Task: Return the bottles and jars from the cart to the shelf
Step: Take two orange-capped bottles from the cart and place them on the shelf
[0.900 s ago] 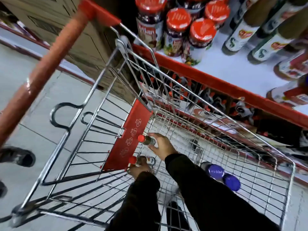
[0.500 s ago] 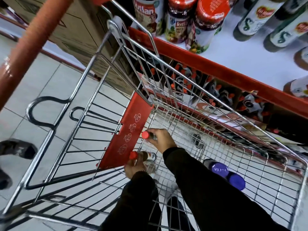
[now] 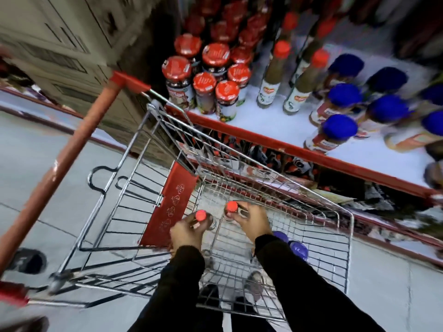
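Both my hands are down inside the wire cart (image 3: 345, 238). My left hand (image 3: 185, 232) is closed around a small bottle with a red cap (image 3: 201, 215). My right hand (image 3: 251, 220) grips a second red-capped bottle (image 3: 232, 207) beside it. Two blue-lidded jars (image 3: 298, 250) lie in the cart under my right sleeve. The white shelf (image 3: 275, 125) with its red front edge runs past the cart's far side. It carries red-lidded jars (image 3: 226, 91), tall red-capped bottles (image 3: 271, 85) and blue-lidded jars (image 3: 339, 128).
The cart's red handle bar (image 3: 72, 149) slants across the left. Its red child-seat flap (image 3: 171, 204) stands just left of my hands. Cardboard boxes (image 3: 72, 44) are stacked at upper left. A lower shelf of dark packets (image 3: 263, 154) sits behind the cart wall. A shoe (image 3: 28, 262) is on the floor.
Both hands have lifted the two red-capped bottles upright, the caps now pointing up. My view has pulled up and back, showing more of the shelf.
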